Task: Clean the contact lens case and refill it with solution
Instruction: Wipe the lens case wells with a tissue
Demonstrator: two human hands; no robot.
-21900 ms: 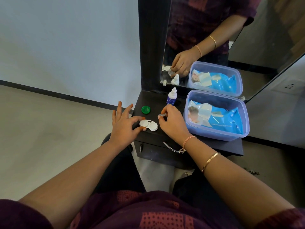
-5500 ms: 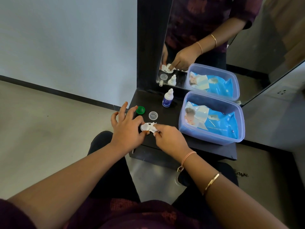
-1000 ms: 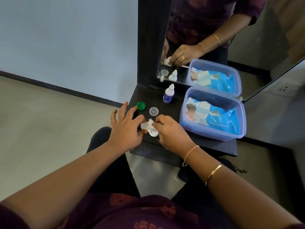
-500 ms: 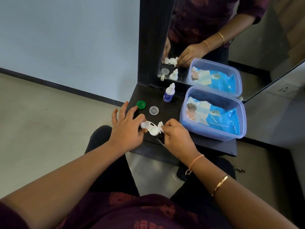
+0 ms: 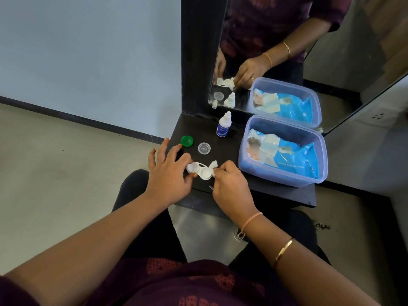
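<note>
Pinching lens case (image 5: 199,171): left hand (image 5: 167,180), fingers splayed; right hand (image 5: 229,184) pinching tissue wad (image 5: 214,164) alongside.

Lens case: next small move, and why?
Probably lower the white wad, pinched in the right hand, into the right well of the lens case and wipe. The wad is at that edge, the left hand pinches the left well steady, and the green cap and clear cap lie aside. The solution bottle stands untouched behind.
</note>
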